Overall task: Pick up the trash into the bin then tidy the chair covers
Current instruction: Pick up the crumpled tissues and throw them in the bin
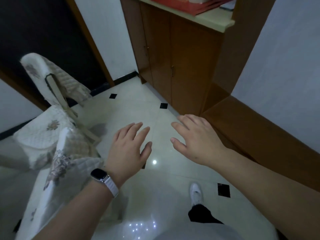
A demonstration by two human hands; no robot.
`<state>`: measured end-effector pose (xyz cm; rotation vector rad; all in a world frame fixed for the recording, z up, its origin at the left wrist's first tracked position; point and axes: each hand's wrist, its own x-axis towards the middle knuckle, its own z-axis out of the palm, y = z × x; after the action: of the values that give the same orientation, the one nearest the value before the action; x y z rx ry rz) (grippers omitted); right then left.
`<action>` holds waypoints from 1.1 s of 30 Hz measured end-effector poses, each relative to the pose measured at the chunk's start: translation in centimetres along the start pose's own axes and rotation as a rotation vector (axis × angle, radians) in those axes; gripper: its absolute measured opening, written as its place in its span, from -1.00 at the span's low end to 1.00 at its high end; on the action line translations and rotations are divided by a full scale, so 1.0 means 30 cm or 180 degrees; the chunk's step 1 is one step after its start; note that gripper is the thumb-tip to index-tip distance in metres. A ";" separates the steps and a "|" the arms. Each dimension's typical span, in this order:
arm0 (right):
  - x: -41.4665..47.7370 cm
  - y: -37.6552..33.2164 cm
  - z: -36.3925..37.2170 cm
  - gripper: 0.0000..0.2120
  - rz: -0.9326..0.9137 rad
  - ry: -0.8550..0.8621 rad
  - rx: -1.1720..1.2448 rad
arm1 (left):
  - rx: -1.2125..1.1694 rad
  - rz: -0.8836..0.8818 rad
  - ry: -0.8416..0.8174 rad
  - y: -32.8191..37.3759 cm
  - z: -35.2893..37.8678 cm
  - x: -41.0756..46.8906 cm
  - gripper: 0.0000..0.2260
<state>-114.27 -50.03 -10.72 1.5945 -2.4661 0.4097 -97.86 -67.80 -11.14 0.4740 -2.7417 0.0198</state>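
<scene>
Two chairs with white quilted floral covers stand at the left. The far chair's back cover (37, 71) hangs crooked, a beige flap drooping to the right, and its seat cover (46, 130) lies rumpled. The near chair's back cover (62, 163) sits skewed, just left of my wrist. My left hand (129, 149), with a watch on its wrist, hovers palm down above the floor, fingers spread, holding nothing. To its right my right hand (195, 137) is also open and empty. I see no trash and no bin.
A brown wooden cabinet (174, 54) with a pale countertop stands ahead, a red bag (188, 5) on top. A wooden wall panel (259, 132) runs along the right. A dark doorway (34, 32) lies behind the chairs. My white shoe (195, 193) is on the glossy tile floor (138, 104).
</scene>
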 end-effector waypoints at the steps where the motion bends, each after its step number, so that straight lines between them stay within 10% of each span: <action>1: 0.052 0.050 0.002 -0.55 -0.0049 -0.0026 0.0018 | 0.0076 -0.0070 -0.0018 0.003 0.012 0.056 -0.61; 18: 0.742 0.409 0.108 -0.51 -0.0807 -0.0320 0.0409 | 0.0464 -0.0960 0.0098 -0.133 0.119 0.554 -0.62; 33: 1.545 0.256 0.350 -0.52 -0.1076 -0.0490 -0.0005 | 0.0212 -0.1347 0.0453 -0.842 0.306 0.959 -0.60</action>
<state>-140.28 -90.45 -8.09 2.0631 -2.2307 0.2407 -118.08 -101.58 -10.87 1.0196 -2.4567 0.0360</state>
